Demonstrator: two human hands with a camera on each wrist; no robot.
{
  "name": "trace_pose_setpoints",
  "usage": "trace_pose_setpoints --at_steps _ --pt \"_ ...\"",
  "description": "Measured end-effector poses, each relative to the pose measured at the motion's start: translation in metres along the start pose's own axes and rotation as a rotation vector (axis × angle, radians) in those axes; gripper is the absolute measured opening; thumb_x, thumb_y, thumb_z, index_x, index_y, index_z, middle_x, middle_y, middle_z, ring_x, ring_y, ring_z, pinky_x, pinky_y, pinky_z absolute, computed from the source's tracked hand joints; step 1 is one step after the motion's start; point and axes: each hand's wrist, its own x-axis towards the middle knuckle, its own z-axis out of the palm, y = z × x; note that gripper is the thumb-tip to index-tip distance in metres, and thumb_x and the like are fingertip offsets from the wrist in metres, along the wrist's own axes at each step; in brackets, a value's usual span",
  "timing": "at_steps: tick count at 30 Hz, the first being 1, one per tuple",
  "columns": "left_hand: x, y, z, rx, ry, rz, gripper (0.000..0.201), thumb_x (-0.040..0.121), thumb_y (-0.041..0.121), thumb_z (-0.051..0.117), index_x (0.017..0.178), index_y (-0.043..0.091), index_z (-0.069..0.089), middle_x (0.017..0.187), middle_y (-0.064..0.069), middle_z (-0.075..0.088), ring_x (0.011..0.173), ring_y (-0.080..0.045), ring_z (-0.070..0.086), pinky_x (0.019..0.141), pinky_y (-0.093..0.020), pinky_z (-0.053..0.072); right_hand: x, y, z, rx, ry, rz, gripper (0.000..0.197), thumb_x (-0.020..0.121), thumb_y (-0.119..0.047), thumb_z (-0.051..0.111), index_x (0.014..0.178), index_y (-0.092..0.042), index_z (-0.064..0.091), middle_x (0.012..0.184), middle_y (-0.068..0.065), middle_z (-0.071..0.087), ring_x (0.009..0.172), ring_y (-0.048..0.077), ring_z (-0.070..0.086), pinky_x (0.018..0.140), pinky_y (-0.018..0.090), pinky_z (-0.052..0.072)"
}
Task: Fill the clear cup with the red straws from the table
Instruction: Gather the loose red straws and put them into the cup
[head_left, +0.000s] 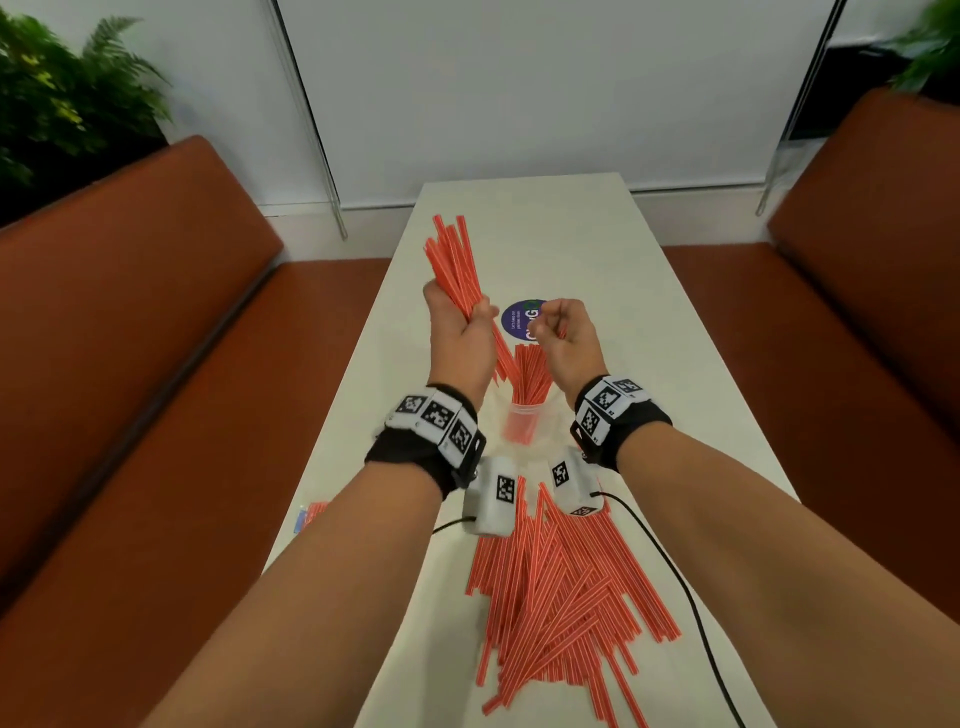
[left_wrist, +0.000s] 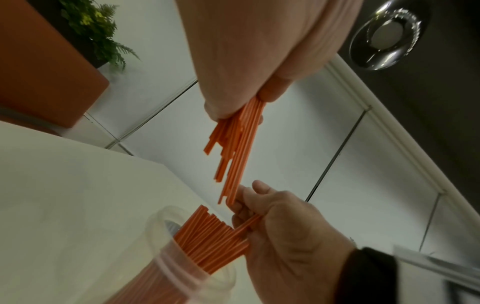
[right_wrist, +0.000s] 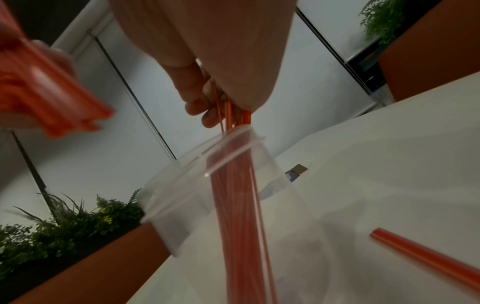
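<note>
A clear cup (head_left: 523, 415) stands mid-table, partly filled with upright red straws (head_left: 530, 371). My left hand (head_left: 457, 327) is above and left of it and grips a thick bundle of red straws (head_left: 452, 260), tilted with its lower ends toward the cup. The same bundle (left_wrist: 233, 144) fans out below my left palm in the left wrist view. Just right of the cup's top, my right hand (head_left: 563, 332) pinches a few red straws (right_wrist: 228, 115) whose lower parts run down inside the cup (right_wrist: 182, 185). A big loose pile of red straws (head_left: 561, 587) lies on the near table.
The narrow white table (head_left: 597, 244) has orange benches (head_left: 130, 364) on both sides and plants (head_left: 62, 93) behind them. A round blue sticker (head_left: 517, 314) lies beyond the cup. A black cable (head_left: 675, 571) crosses the near right. A straw packet (head_left: 309, 514) sits at the left edge.
</note>
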Motion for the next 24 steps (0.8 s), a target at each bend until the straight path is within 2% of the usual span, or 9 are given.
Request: trace_pose_setpoints --at_steps 3,6,9,12,14,17,21,23,24 --pt "0.01 -0.009 0.015 0.003 -0.029 0.003 0.037 0.095 0.002 0.041 0.131 0.01 0.035 0.102 0.0 0.054 0.088 -0.006 0.058 0.067 -0.01 0.046 -0.002 0.0 -0.005 -0.006 -0.007 0.039 0.029 0.086 0.004 0.052 0.114 -0.005 0.049 0.1 0.003 0.058 0.094 0.013 0.055 0.09 0.036 0.05" --pt "0.013 -0.027 0.024 0.011 -0.052 -0.012 0.036 0.094 0.0 0.041 0.129 0.008 0.035 0.108 -0.007 0.057 0.091 -0.009 0.06 0.077 -0.021 0.049 -0.008 0.001 -0.014 -0.08 -0.074 0.106 0.061 0.072 0.009 0.053 0.13 -0.006 0.041 0.129 0.011 0.052 0.112 0.018 0.053 0.093 0.038 0.052" --pt "0.012 -0.043 0.027 0.034 -0.121 -0.05 0.036 0.095 0.0 0.042 0.128 0.01 0.037 0.102 0.001 0.059 0.086 -0.005 0.06 0.077 -0.023 0.052 -0.015 0.004 -0.022 -0.123 -0.229 0.136 0.084 0.068 0.017 0.057 0.143 -0.006 0.024 0.13 0.008 0.048 0.097 0.014 0.058 0.074 0.017 0.053" --pt "0.011 -0.057 0.027 0.115 -0.225 -0.112 0.036 0.092 -0.002 0.044 0.126 0.013 0.042 0.099 0.001 0.06 0.088 -0.012 0.061 0.084 -0.034 0.054 -0.018 0.013 -0.026 -0.207 -0.352 0.121 0.103 0.061 0.012 0.071 0.144 -0.006 0.015 0.121 0.009 0.051 0.106 0.028 0.058 0.081 0.034 0.053" --pt "0.01 -0.059 0.026 0.24 -0.27 -0.101 0.038 0.09 -0.001 0.048 0.126 0.011 0.044 0.102 -0.002 0.06 0.093 -0.018 0.061 0.088 -0.036 0.053 -0.019 0.014 -0.028 -0.272 -0.418 0.102 0.117 0.056 0.003 0.081 0.146 -0.015 0.009 0.126 0.007 0.049 0.114 0.024 0.055 0.092 0.036 0.052" --pt "0.011 -0.06 0.025 0.304 -0.282 -0.085 0.043 0.086 -0.002 0.055 0.127 0.009 0.045 0.113 -0.008 0.062 0.1 -0.02 0.062 0.086 -0.029 0.051 -0.02 0.013 -0.027 -0.255 -0.491 0.1 0.116 0.057 0.01 0.081 0.144 -0.018 0.01 0.117 -0.001 0.053 0.104 0.01 0.058 0.084 0.021 0.052" --pt "0.009 -0.065 0.021 0.392 -0.224 -0.049 0.049 0.082 0.002 0.064 0.126 0.011 0.047 0.124 -0.01 0.054 0.114 -0.02 0.057 0.09 -0.023 0.047 -0.018 0.009 -0.023 -0.272 -0.452 0.104 0.112 0.057 0.008 0.083 0.143 -0.01 0.013 0.116 0.002 0.056 0.107 0.018 0.059 0.097 0.034 0.049" --pt "0.008 -0.066 0.017 0.487 -0.202 -0.025 0.056 0.079 0.01 0.07 0.129 0.011 0.046 0.13 -0.009 0.046 0.124 -0.021 0.047 0.1 -0.026 0.042 -0.018 0.006 -0.024 -0.312 -0.472 0.126 0.102 0.058 0.007 0.082 0.14 -0.007 0.023 0.112 0.002 0.056 0.104 0.02 0.059 0.095 0.038 0.052" --pt "0.008 -0.066 0.015 0.521 -0.194 -0.031 0.062 0.078 0.014 0.072 0.133 0.011 0.043 0.135 -0.009 0.04 0.128 -0.022 0.041 0.103 -0.028 0.039 -0.017 0.006 -0.025 -0.335 -0.477 0.131 0.1 0.058 0.008 0.082 0.139 -0.005 0.024 0.111 0.001 0.056 0.104 0.02 0.059 0.09 0.033 0.053"
